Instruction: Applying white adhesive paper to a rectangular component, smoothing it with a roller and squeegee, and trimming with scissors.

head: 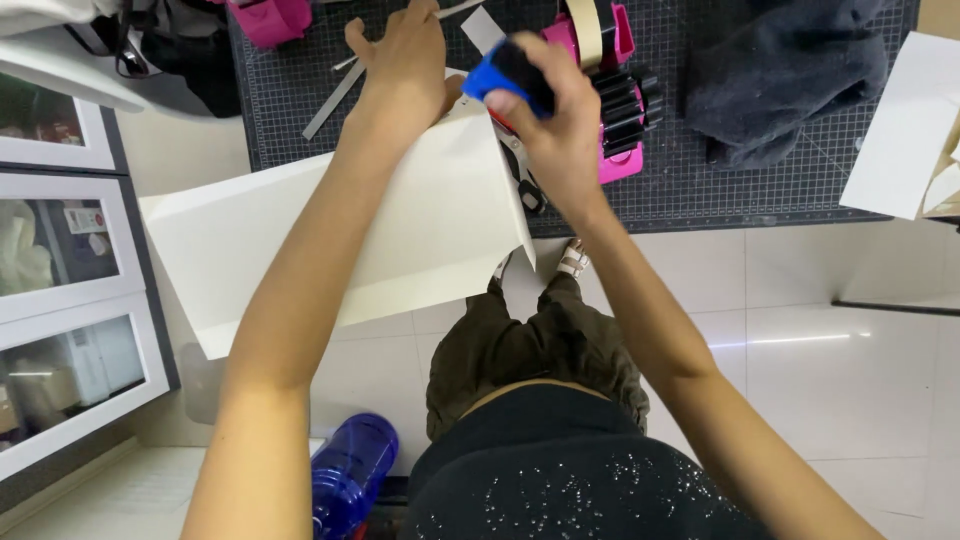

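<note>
My left hand (400, 65) presses flat on the folded white card (330, 240) at the bench (760, 190) edge; my right hand (555, 120) grips a blue tool (505, 72) at its corner. Seam seemingly unfinished.

We look down on a floor of large pale glossy tiles (850, 300), where a thin streak of light (790, 340) reflects at the right. Above it lies a dark gridded cutting mat (700, 180) covering the work surface. At the left we see a white cabinet (130, 300) with 3 glass-fronted panels, its contents dim behind the glass. A dark cloth (780, 80) is heaped on the mat, and a blue translucent bottle (350, 475) stands on the floor below.
</note>
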